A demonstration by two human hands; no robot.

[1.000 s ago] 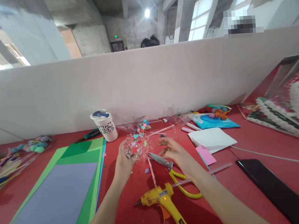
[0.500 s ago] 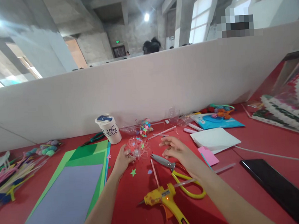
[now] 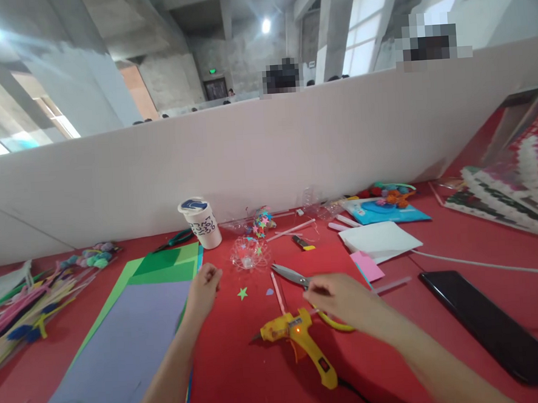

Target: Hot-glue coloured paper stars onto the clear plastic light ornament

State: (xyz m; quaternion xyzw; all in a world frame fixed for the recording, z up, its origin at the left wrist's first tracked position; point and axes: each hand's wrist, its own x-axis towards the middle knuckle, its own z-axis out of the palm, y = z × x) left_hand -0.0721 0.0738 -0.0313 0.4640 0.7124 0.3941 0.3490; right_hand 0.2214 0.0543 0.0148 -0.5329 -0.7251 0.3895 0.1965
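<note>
My left hand (image 3: 205, 285), fingers curled in, is beside the purple paper sheet (image 3: 140, 331); anything inside it is hidden. Apart from it, on the red table, rests a clear looped plastic ball (image 3: 249, 254) with small stars in it. My right hand (image 3: 336, 294) is bent over the yellow-handled scissors (image 3: 289, 274) and hides their middle; its fingers are curled and I cannot make out what they hold. Just below lies a yellow hot glue gun (image 3: 299, 333) with its light lit. A green paper star (image 3: 242, 293) and a pink striped stick (image 3: 278, 293) lie between the hands.
A white lidded cup (image 3: 204, 230), a star-filled ball (image 3: 263, 221) and a utility knife (image 3: 303, 242) stand or lie farther back. A black phone (image 3: 486, 322) and white paper (image 3: 378, 241) are at right, pipe cleaners (image 3: 25, 320) at left. A white partition (image 3: 266, 153) closes the back.
My left hand has come off the clear looped ball and drawn back to the left. My right hand has lowered toward me, over the scissors, its fingers now curled. The utility knife is uncovered.
</note>
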